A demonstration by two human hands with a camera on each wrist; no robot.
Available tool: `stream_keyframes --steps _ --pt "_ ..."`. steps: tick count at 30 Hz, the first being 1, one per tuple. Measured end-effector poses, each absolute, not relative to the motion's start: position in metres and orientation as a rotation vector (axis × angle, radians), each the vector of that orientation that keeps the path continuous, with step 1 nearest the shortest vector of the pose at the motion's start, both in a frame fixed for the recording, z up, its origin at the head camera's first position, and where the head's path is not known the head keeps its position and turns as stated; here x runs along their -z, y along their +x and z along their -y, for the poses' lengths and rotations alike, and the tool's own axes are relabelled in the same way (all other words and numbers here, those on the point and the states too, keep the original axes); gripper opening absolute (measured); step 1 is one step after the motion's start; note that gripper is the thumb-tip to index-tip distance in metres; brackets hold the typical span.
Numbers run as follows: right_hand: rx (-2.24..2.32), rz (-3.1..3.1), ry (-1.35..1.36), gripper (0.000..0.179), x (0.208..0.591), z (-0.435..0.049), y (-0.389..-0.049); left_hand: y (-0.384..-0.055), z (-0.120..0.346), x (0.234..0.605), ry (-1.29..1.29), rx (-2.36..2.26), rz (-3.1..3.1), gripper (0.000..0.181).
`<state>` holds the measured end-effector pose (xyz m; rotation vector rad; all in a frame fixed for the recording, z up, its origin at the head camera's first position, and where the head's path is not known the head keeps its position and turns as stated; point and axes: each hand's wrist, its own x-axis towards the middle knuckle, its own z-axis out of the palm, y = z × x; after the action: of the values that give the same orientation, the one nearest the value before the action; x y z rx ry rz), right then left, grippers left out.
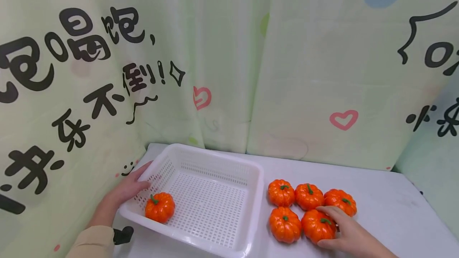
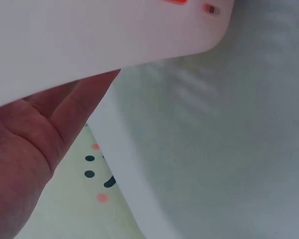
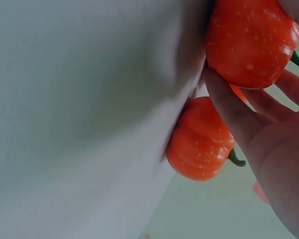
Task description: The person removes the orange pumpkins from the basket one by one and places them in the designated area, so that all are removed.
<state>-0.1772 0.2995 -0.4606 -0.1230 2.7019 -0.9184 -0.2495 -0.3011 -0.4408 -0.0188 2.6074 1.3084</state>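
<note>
A white perforated plastic basket (image 1: 211,241) sits on the left side of the table. At its left rim my left hand (image 1: 130,186) grips the wall, thumb over the inside and fingers along the outside. One small orange pumpkin (image 1: 160,208) with a green stem lies inside, near the front left corner. To the right of the basket, my right hand (image 1: 346,230) holds another pumpkin (image 1: 317,227) between thumb and fingers. Its fingers curve round that pumpkin's side in the right wrist view. Close about it stand several more, including a pumpkin (image 1: 285,225) just to its left.
Behind the held pumpkin is a back row with a left pumpkin (image 1: 281,193), a middle pumpkin (image 1: 309,196) and a right pumpkin (image 1: 340,201). The white table (image 1: 391,210) extends right. A pale green printed curtain (image 1: 297,71) hangs along the back and sides.
</note>
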Motion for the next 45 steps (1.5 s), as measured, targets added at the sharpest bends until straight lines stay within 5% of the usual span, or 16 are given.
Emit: stream_keyframes --steps 25,45 --pt "0.931 -2.702 -0.087 0.096 0.454 -0.302 -0.176 -0.252 0.304 0.442 0.007 -1.301 -2.618 0.076" --pt "0.937 -2.931 -0.477 0.080 0.399 -0.281 -0.201 -0.249 0.302 0.440 -0.021 -1.312 -2.596 0.076"
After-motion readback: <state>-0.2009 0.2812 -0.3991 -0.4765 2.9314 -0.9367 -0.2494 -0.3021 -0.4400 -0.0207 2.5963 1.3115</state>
